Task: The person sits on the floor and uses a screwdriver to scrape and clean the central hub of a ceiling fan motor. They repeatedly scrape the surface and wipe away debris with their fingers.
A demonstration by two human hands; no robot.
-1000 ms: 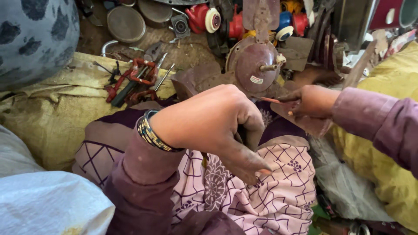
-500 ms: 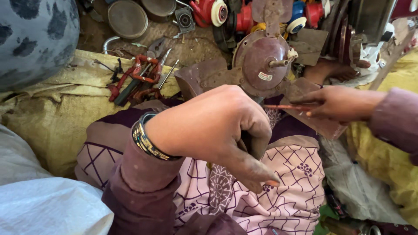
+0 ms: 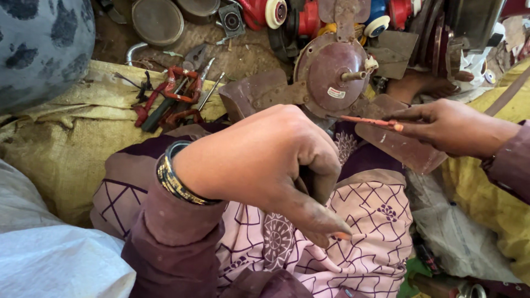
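Near the middle, over the patterned lap cloth, the left hand is curled shut around something dark that cannot be made out. At right, the right hand pinches a thin red-handled tool, its tip touching the brown fan motor beyond, whose blades spread over the lap. Red-handled pliers lie far left on yellow sacking.

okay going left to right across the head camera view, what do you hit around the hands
Red-handled pliers → bangles → left hand → brown fan motor hub → thin red tool → right hand
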